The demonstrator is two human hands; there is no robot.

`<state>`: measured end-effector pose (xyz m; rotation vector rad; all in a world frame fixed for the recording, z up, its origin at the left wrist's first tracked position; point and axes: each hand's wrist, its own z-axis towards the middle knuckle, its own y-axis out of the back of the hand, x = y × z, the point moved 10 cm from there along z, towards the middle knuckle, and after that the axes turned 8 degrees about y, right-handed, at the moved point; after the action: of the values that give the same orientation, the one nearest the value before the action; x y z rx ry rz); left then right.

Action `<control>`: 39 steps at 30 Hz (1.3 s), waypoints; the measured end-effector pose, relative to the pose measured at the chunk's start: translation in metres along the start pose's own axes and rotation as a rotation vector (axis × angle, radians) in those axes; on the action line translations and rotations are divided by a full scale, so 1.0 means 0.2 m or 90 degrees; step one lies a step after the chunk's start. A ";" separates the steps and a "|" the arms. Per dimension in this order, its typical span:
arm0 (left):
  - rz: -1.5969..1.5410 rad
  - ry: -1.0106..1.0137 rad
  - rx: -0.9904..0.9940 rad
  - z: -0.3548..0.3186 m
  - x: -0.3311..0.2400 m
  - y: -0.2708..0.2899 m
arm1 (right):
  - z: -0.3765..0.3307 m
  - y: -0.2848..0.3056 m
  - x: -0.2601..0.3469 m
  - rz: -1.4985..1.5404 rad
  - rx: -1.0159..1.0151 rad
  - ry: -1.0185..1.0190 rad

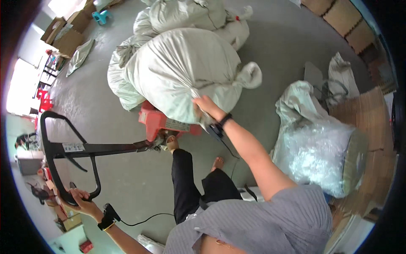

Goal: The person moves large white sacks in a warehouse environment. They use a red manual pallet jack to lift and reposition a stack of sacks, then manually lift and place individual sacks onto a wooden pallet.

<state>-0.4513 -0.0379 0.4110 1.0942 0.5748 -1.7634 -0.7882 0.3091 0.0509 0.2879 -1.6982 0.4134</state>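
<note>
My left hand (pixel 81 202) is closed round the lower corner of the black loop handle (pixel 50 165) of a red pallet jack (pixel 158 120), whose handle lies tilted over to the left. With my right hand (pixel 207 106) I grip a gathered fold of cloth on a big, bulging white woven sack (pixel 182 67). The sack rests above the jack's red body, amid a pile of similar sacks; the jack's forks are hidden beneath them. Both wrists carry black straps with small devices and cables. One foot (pixel 172 143) is close beside the jack's base.
More stuffed white sacks (pixel 186 15) lie behind. On the right are a clear-plastic-wrapped bundle (pixel 311 150), a crumpled sack (pixel 338 78) and stacked cardboard (pixel 363 114). Cardboard boxes (pixel 69 40), a blue stool (pixel 101 17) and red stools (pixel 44 100) stand at the left. Grey floor (pixel 114 182) lies between.
</note>
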 end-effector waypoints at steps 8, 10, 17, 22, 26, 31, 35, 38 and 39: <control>0.014 -0.002 0.021 0.02 0.05 0.04 | 0.19 -0.01 -0.13 -0.064 -0.048 0.034; -0.033 0.010 0.046 0.02 0.04 0.01 | 0.15 0.01 -0.12 -0.124 -0.070 0.036; 0.069 -0.045 -0.068 0.04 0.03 0.10 | 0.13 0.01 -0.06 -0.121 -0.118 0.048; 0.157 -0.111 -0.124 0.00 -0.05 0.06 | 0.14 -0.02 -0.11 -0.091 -0.103 0.058; 0.058 -0.118 -0.038 0.03 0.01 0.08 | 0.17 0.00 -0.14 -0.267 -0.121 0.142; 0.002 -0.106 0.043 0.04 0.07 0.04 | -0.05 -0.01 0.06 -0.632 -0.255 0.172; 0.118 -0.150 0.240 0.04 0.13 0.04 | -0.58 -0.41 0.48 -0.856 -0.407 0.267; 0.115 -0.223 0.373 -0.02 0.24 0.05 | -0.75 -0.91 0.47 -0.294 -0.253 0.247; 0.093 -0.245 0.424 -0.04 0.28 0.04 | -0.86 -1.13 0.56 -0.163 -0.203 0.228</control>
<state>-0.4492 -0.0618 0.3596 1.1413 -0.3509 -2.0164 -0.5590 0.1836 0.2086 0.1799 -1.3288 -0.0011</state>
